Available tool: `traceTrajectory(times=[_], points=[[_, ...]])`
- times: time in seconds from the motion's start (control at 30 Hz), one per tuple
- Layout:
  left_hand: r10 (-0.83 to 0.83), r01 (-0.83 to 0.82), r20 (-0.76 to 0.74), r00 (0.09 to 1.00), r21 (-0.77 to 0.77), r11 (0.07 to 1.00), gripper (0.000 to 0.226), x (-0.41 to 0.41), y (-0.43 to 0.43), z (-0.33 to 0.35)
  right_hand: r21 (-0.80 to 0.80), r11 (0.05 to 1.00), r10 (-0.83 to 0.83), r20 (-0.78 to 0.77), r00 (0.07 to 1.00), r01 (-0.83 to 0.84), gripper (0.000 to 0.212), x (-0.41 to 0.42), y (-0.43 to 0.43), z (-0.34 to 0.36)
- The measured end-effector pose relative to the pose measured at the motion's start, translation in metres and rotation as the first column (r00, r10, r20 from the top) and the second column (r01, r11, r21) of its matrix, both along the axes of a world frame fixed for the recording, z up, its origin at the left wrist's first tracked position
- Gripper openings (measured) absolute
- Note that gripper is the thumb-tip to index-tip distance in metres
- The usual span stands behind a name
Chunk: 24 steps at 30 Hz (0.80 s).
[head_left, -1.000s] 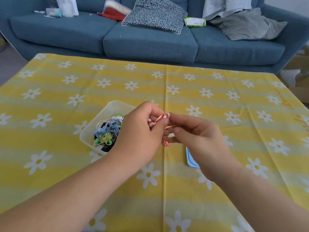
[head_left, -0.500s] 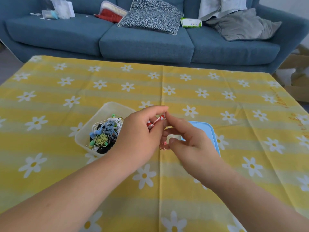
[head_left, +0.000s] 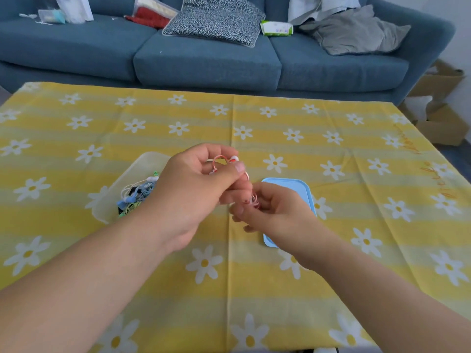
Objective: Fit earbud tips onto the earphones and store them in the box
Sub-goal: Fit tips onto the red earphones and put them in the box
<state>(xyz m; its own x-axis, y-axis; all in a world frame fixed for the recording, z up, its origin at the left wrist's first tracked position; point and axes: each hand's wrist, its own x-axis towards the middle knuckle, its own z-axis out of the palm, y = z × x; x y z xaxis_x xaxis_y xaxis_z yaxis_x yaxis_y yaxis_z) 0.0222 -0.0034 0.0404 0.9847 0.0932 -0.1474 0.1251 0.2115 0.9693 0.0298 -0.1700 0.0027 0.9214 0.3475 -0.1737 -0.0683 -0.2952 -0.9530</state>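
Observation:
My left hand point(head_left: 193, 189) pinches a red-and-white earphone point(head_left: 224, 160) above the yellow tablecloth, its cable looping between thumb and fingers. Just below and to the right, my right hand point(head_left: 275, 212) curls its fingers round the lower bundle of the same red-and-white cable point(head_left: 253, 202). A clear plastic box point(head_left: 122, 197) sits behind my left hand, holding several tangled earphones point(head_left: 137, 196) in blue, green, white and black. The box's light blue lid point(head_left: 293, 187) lies flat on the cloth, partly under my right hand.
The table carries a yellow cloth with white daisies point(head_left: 331, 149). Behind it stands a blue sofa point(head_left: 204, 59) with a patterned cushion, clothes and small packets. Cardboard boxes point(head_left: 443, 123) sit on the floor at the right.
My right hand has dropped from the earphone's tip down to the cable bundle below my left hand. My left hand has turned, showing the earphone loop on top.

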Motion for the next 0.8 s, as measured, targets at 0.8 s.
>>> traceTrajectory(times=[0.8], points=[[0.272, -0.266, -0.319, 0.908, 0.066, 0.962, 0.035, 0.009, 0.103, -0.018, -0.032, 0.986, 0.163, 0.037, 0.986, -0.162, 0.064, 0.005, 0.114, 0.01]])
